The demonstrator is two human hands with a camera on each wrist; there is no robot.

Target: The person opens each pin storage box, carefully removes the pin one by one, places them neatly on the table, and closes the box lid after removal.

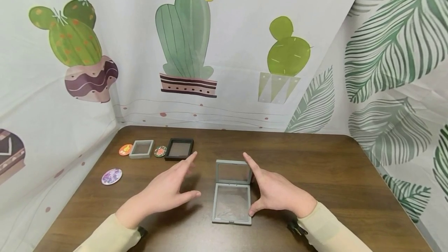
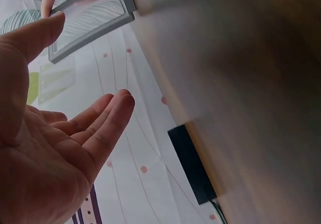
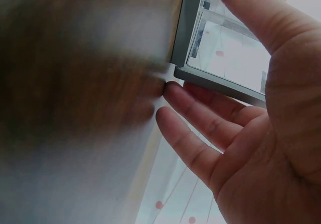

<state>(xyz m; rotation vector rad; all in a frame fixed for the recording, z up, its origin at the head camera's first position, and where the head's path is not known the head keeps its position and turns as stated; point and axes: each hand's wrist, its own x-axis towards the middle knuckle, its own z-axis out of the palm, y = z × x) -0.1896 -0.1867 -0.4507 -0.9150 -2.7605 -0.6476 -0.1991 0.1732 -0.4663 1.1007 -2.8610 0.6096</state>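
A grey square display case (image 1: 232,203) with clear film panes lies unfolded on the table, its lid (image 1: 233,172) standing up at the back. My right hand (image 1: 278,191) is at the case's right side, thumb by the base's near right corner and fingers beside the lid. In the right wrist view, fairly straight fingers (image 3: 193,111) reach along the outside of the grey frame (image 3: 220,86). Left of the case, apart from it, my left hand (image 1: 161,189) hovers over the table with fingers extended and thumb spread, holding nothing.
At the back left are a small grey frame (image 1: 141,149), a black frame (image 1: 179,149), an orange disc (image 1: 125,149), a dark patterned disc (image 1: 160,151) and a purple-and-white disc (image 1: 112,176). Patterned cloth (image 1: 238,49) hangs behind the wooden table (image 1: 297,151).
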